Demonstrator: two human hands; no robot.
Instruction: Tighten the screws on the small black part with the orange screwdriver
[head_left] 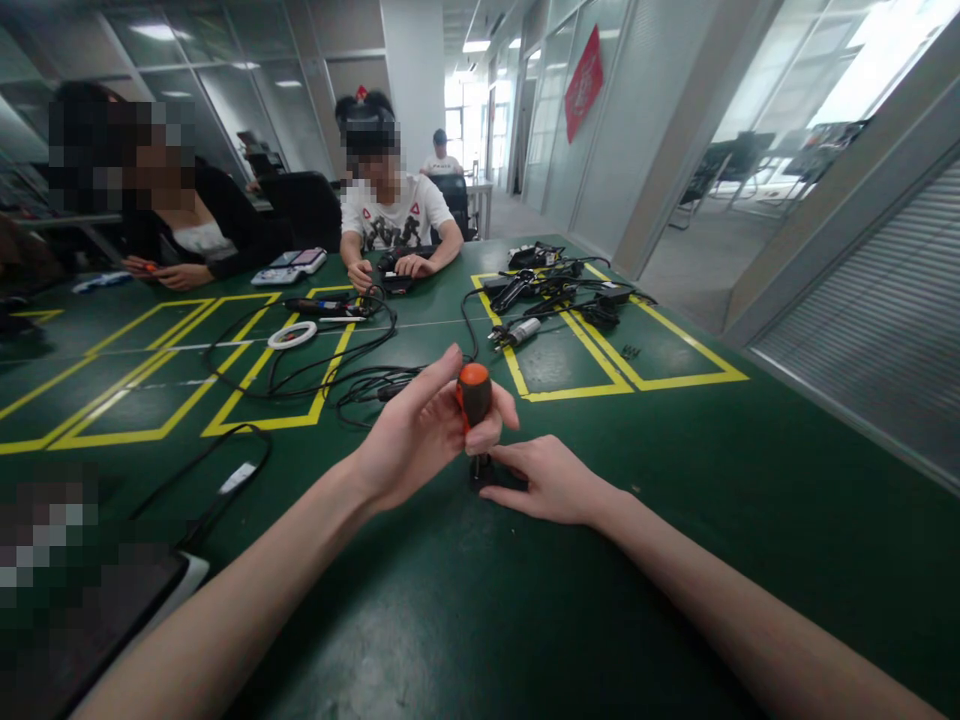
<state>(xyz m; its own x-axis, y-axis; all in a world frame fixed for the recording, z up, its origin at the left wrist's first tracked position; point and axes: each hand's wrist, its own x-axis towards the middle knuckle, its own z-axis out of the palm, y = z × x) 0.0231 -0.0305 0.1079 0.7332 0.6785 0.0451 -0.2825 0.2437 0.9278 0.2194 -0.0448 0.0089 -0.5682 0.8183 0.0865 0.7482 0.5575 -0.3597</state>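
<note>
My left hand [420,430] is closed round the orange and black handle of a screwdriver [475,395], which stands upright with its tip down. The tip meets a small black object [482,472] on the green table [675,480]. My right hand [551,480] lies on the table beside it, fingers pinching the small black object and steadying it. What that object is stays unclear, since my fingers cover most of it.
Tangled black cables [322,375] lie beyond my hands, with a white ring [292,334]. A pile of black chargers and plugs [555,290] sits inside a yellow taped square. Two people sit at the far side. A dark tablet [97,620] lies near left.
</note>
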